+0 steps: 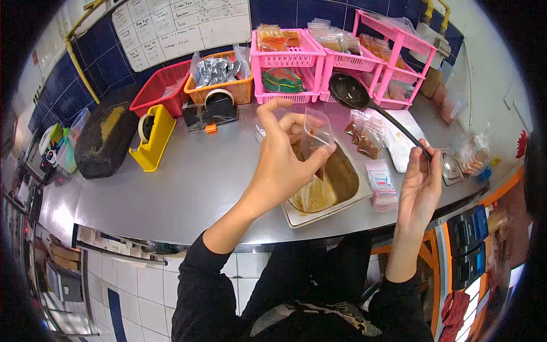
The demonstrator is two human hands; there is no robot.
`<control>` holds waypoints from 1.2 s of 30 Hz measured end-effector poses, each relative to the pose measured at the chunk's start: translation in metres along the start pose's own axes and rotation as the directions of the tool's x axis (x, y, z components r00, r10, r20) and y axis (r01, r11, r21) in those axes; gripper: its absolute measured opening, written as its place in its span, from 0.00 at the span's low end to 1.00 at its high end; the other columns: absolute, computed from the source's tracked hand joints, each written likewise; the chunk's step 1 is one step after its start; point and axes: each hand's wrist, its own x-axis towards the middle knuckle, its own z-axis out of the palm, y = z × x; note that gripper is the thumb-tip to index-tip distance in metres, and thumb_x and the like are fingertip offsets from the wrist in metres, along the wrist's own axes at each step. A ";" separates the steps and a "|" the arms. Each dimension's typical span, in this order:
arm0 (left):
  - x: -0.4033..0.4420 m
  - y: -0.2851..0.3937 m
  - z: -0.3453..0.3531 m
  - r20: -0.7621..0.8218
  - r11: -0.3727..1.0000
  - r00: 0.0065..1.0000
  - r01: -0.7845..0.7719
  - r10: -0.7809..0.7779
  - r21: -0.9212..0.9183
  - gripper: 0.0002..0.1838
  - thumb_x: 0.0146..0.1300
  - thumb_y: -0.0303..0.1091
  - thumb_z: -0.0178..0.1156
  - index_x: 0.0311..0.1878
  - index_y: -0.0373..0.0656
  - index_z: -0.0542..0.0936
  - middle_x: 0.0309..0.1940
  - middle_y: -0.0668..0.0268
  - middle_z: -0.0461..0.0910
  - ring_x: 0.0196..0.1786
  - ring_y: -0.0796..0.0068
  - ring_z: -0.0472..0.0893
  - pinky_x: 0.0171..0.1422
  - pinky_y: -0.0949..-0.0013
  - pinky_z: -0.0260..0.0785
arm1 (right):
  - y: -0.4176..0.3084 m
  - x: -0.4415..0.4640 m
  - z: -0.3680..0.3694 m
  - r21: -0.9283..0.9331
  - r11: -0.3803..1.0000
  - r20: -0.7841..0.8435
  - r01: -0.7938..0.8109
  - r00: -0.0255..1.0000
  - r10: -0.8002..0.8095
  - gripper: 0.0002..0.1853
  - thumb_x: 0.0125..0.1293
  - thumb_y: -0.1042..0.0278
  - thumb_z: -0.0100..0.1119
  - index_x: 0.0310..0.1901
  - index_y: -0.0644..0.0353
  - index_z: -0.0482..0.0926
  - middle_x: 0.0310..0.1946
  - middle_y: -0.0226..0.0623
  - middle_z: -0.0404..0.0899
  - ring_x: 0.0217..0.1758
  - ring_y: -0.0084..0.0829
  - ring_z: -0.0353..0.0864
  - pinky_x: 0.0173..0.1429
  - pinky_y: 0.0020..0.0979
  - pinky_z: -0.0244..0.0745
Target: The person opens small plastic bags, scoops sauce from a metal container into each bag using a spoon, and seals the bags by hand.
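My left hand (278,157) pinches a small clear zip bag (317,130) by its edge, with the thumb and fingers curled round it. The bag hangs over a steel food pan (346,176), whose inside is smeared with brown sauce. Part of the bag and the pan is hidden behind that hand. My right hand (420,191) grips the handle end of a black ladle (350,91). Its bowl is raised to the upper left, near the pink racks. Several filled sauce bags (366,135) and a printed packet (382,185) lie right of the pan.
Pink tiered racks (288,60) with filled bags line the back. Beside them stand an orange basket (222,91), a red basket (152,102) and a yellow tape dispenser (159,139). A white cloth (403,142) lies at the right, with a steel lid (450,168) nearby.
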 end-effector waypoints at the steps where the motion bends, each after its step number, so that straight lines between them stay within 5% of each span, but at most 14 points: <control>1: 0.000 0.000 0.000 -0.019 0.999 1.000 0.014 -0.015 -0.033 0.37 0.51 0.24 0.66 0.54 0.40 0.49 0.41 0.56 0.75 0.45 0.68 0.78 0.54 0.67 0.69 | 0.000 -0.001 -0.001 -0.033 0.999 -0.007 0.035 0.999 -0.036 0.16 0.72 0.63 0.42 0.46 0.70 0.70 0.47 0.50 0.74 0.45 0.32 0.80 0.51 0.31 0.79; 3: -0.001 0.003 -0.002 -0.024 0.999 0.999 0.030 -0.030 -0.011 0.37 0.51 0.24 0.66 0.54 0.40 0.50 0.41 0.56 0.75 0.45 0.68 0.78 0.54 0.67 0.69 | -0.001 -0.003 -0.006 -0.064 0.996 -0.012 0.068 0.998 -0.069 0.15 0.72 0.63 0.42 0.46 0.69 0.70 0.45 0.50 0.74 0.44 0.32 0.80 0.49 0.31 0.79; 5: -0.001 0.005 -0.005 -0.034 0.999 0.998 0.045 -0.044 0.013 0.37 0.50 0.24 0.66 0.54 0.40 0.50 0.41 0.56 0.75 0.45 0.68 0.78 0.53 0.67 0.69 | 0.002 -0.008 -0.016 -0.381 0.887 0.190 0.261 0.961 -0.201 0.15 0.72 0.63 0.42 0.46 0.69 0.71 0.42 0.49 0.75 0.38 0.30 0.81 0.43 0.29 0.79; 7: -0.001 0.006 -0.005 -0.036 0.998 0.999 0.031 -0.029 0.047 0.36 0.51 0.23 0.66 0.54 0.39 0.50 0.41 0.56 0.75 0.45 0.68 0.78 0.53 0.67 0.69 | 0.007 -0.013 -0.017 -0.424 0.861 0.264 0.283 0.947 -0.181 0.13 0.72 0.65 0.43 0.46 0.68 0.70 0.41 0.49 0.75 0.32 0.30 0.79 0.40 0.27 0.77; 9: -0.002 0.008 -0.004 -0.050 0.998 0.998 0.048 -0.045 0.050 0.36 0.51 0.23 0.66 0.54 0.39 0.50 0.41 0.55 0.75 0.44 0.67 0.78 0.52 0.66 0.69 | 0.011 -0.020 -0.013 -0.670 0.728 0.337 0.149 0.934 0.119 0.13 0.71 0.66 0.46 0.47 0.67 0.70 0.43 0.47 0.75 0.34 0.29 0.78 0.41 0.26 0.76; 11: -0.002 0.009 -0.002 -0.061 0.997 0.996 0.060 -0.057 0.052 0.36 0.51 0.23 0.66 0.54 0.38 0.50 0.41 0.55 0.75 0.44 0.67 0.78 0.51 0.66 0.69 | 0.019 -0.026 0.014 -0.691 0.674 0.358 0.261 0.934 0.006 0.13 0.64 0.69 0.55 0.48 0.66 0.71 0.44 0.44 0.76 0.40 0.33 0.77 0.48 0.33 0.73; 12: -0.003 0.009 -0.001 -0.084 0.996 0.996 0.032 -0.025 0.079 0.36 0.51 0.23 0.65 0.54 0.38 0.50 0.40 0.55 0.75 0.44 0.66 0.79 0.50 0.66 0.69 | 0.018 -0.024 0.025 -0.741 0.323 0.535 0.588 0.809 -0.245 0.15 0.60 0.69 0.59 0.48 0.64 0.72 0.44 0.43 0.76 0.43 0.35 0.76 0.52 0.36 0.68; 13: -0.003 0.010 0.001 -0.107 0.994 0.994 0.003 0.008 0.106 0.36 0.50 0.23 0.65 0.55 0.38 0.50 0.40 0.55 0.75 0.43 0.66 0.79 0.49 0.66 0.69 | 0.017 -0.024 0.034 -0.652 -0.123 0.728 0.748 0.573 -0.376 0.18 0.56 0.69 0.63 0.47 0.63 0.73 0.44 0.42 0.76 0.45 0.37 0.75 0.56 0.40 0.63; 21: -0.012 0.027 0.011 -0.099 0.975 0.986 -0.114 0.135 0.191 0.36 0.50 0.18 0.65 0.54 0.41 0.50 0.43 0.57 0.74 0.44 0.69 0.79 0.50 0.70 0.73 | 0.029 -0.026 0.066 -0.660 0.077 0.738 0.747 0.665 -0.119 0.07 0.52 0.68 0.65 0.32 0.56 0.77 0.30 0.27 0.80 0.36 0.28 0.76 0.47 0.33 0.55; 23: -0.015 0.028 0.009 -0.093 0.962 0.981 -0.145 0.171 0.231 0.36 0.50 0.17 0.64 0.54 0.41 0.50 0.43 0.56 0.74 0.44 0.69 0.79 0.51 0.70 0.72 | 0.029 -0.023 0.062 -0.697 0.284 0.658 0.659 0.744 -0.112 0.05 0.54 0.70 0.63 0.31 0.57 0.78 0.28 0.30 0.80 0.32 0.29 0.76 0.47 0.33 0.55; 25: -0.017 0.026 0.007 -0.150 0.983 0.986 -0.091 0.068 -0.157 0.33 0.53 0.15 0.61 0.55 0.42 0.51 0.40 0.55 0.76 0.45 0.68 0.79 0.53 0.68 0.71 | 0.026 -0.023 0.062 -0.706 0.300 0.638 0.642 0.760 -0.124 0.03 0.54 0.72 0.63 0.30 0.59 0.79 0.26 0.31 0.80 0.30 0.29 0.76 0.46 0.31 0.56; 28: -0.021 0.028 0.000 -0.160 0.954 0.987 -0.040 -0.008 -0.298 0.29 0.57 0.16 0.59 0.54 0.42 0.52 0.38 0.55 0.78 0.44 0.69 0.80 0.52 0.70 0.72 | 0.026 -0.023 0.055 -0.686 0.402 0.622 0.606 0.776 -0.108 0.02 0.54 0.74 0.62 0.29 0.60 0.79 0.26 0.33 0.80 0.30 0.28 0.75 0.44 0.29 0.60; 36: -0.030 0.031 0.005 -0.170 0.931 0.983 0.001 -0.067 -0.365 0.28 0.59 0.18 0.59 0.53 0.43 0.52 0.35 0.54 0.79 0.38 0.71 0.81 0.47 0.72 0.73 | 0.021 -0.028 0.049 -0.636 0.621 0.576 0.458 0.817 -0.012 0.03 0.55 0.76 0.61 0.31 0.65 0.78 0.27 0.35 0.80 0.31 0.25 0.76 0.40 0.26 0.69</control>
